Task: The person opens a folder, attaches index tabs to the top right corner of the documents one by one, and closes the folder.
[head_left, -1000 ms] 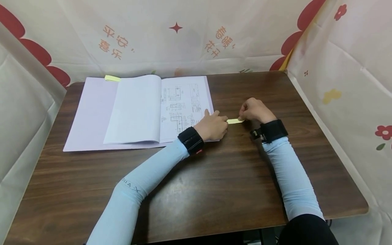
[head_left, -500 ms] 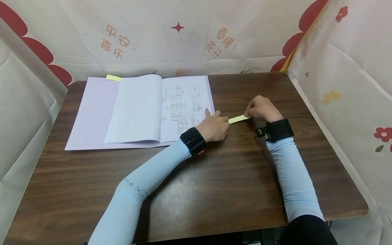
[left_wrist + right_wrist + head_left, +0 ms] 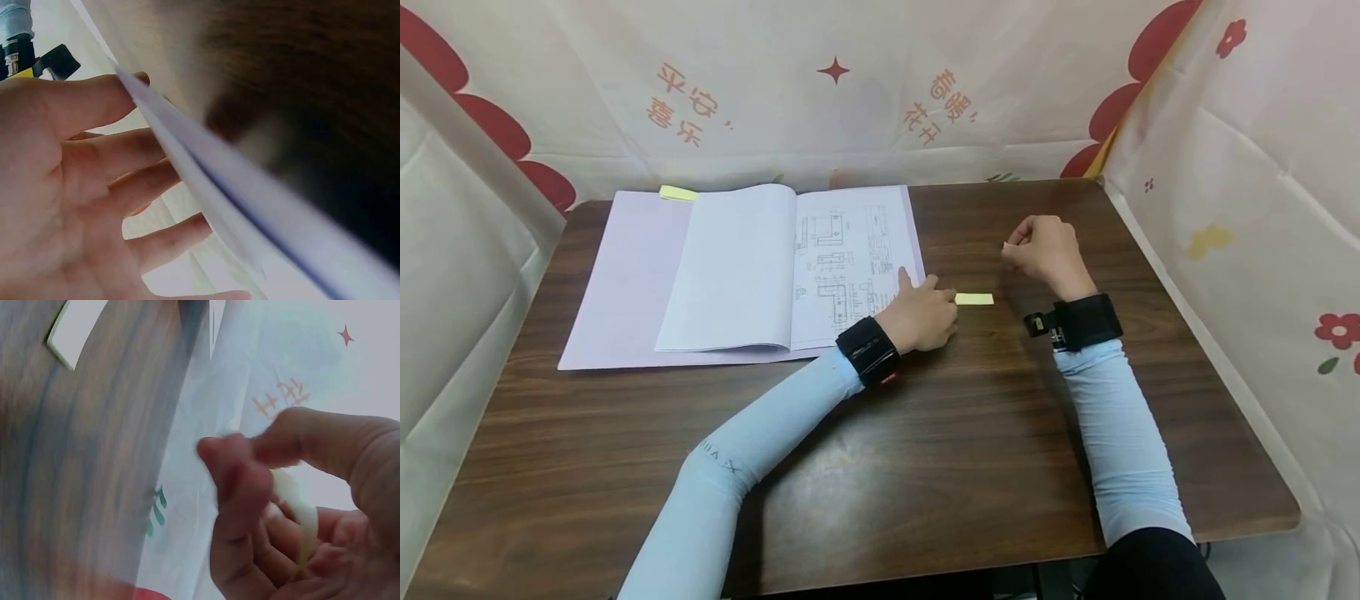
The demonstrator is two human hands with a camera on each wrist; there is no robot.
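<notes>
My left hand point(image 3: 920, 318) rests over the right edge of an opened booklet with a lilac cover point(image 3: 606, 292). Its fingers are spread and fairly straight; the left wrist view shows them along the page edge point(image 3: 187, 153). A narrow yellow sticky note pad point(image 3: 975, 299) lies on the table, its left end hidden under the left fingertips. Farther right, my right hand point(image 3: 1047, 252) is raised, thumb and fingertips together. It pinches a pale yellow sticky note point(image 3: 300, 506), which curls toward the palm in the right wrist view.
Another yellow strip point(image 3: 677, 193) sits at the booklet's top left edge. A turned white page point(image 3: 730, 267) bulges up beside a page of technical drawings point(image 3: 831, 258). The brown wooden table point(image 3: 925, 467) meets printed cloth point(image 3: 880, 108) behind and at both sides.
The right hand has pulled up and away to the right, peeling a sticky note from the pad. The pad, lifted at its right end half a second ago, lies flat. The left hand stays put.
</notes>
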